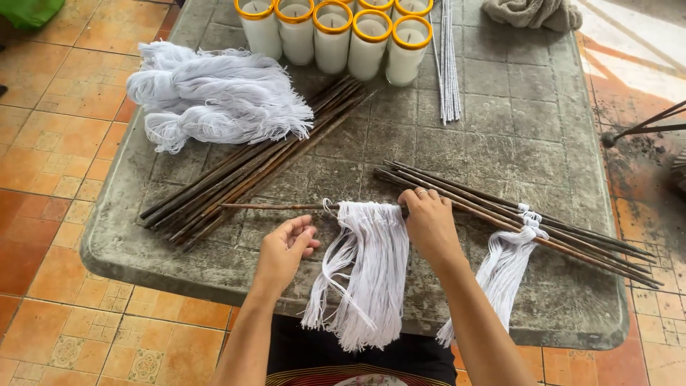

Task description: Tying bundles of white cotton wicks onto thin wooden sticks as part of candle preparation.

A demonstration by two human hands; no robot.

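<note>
A thin dark stick [271, 206] lies across the grey stone table [500, 107], with a bundle of white strings [371, 264] looped over it and hanging past the table's front edge. My right hand [427, 221] rests on the stick at the right end of the strings, fingers closed over it. To the left of the hanging strings, my left hand [284, 250] hovers with its fingers apart and holds nothing.
A pile of dark sticks [243, 171] lies left of centre, a heap of white string [214, 93] beside it. More sticks [572, 229] with tied white strings [500, 271] lie at the right. Yellow-rimmed white candle jars [336, 32], thin white rods [449, 64] and a grey cloth [532, 13] sit at the back.
</note>
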